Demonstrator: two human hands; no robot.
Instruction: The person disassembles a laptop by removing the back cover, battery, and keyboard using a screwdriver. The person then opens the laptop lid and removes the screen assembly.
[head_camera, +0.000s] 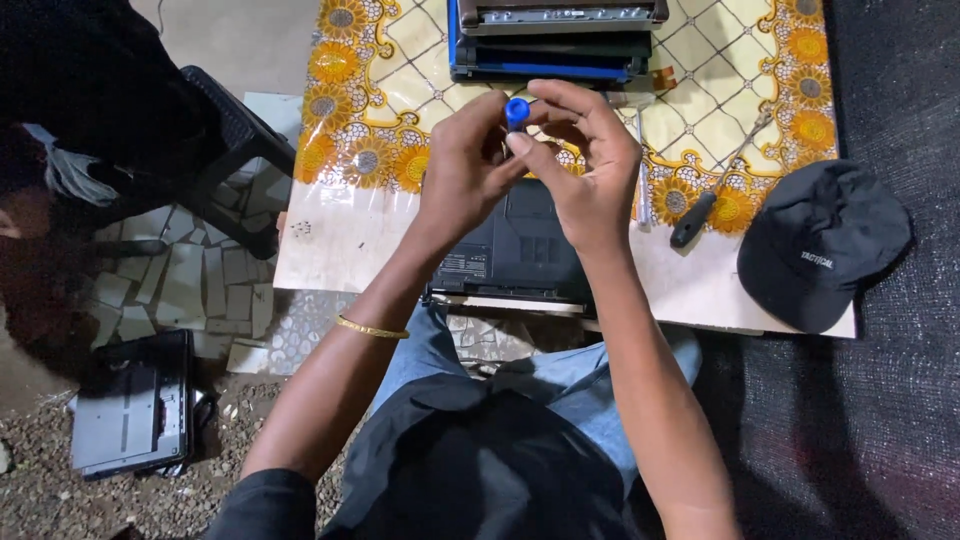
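Observation:
My left hand (465, 165) and my right hand (590, 165) meet above the table, both pinching a small tool with a blue cap (517, 108). A thin metal shaft seems to run from the cap behind my right fingers. Under my hands lies a black laptop (515, 255), bottom side up, at the near edge of the table (340, 240). A gold bangle (372, 329) sits on my left forearm.
A stack of laptops (552, 40) stands at the table's far side. A black-handled screwdriver (715, 195) and a black cap (820, 245) lie on the right. A grey laptop (135, 405) rests on the ground at left, near a black chair (235, 150).

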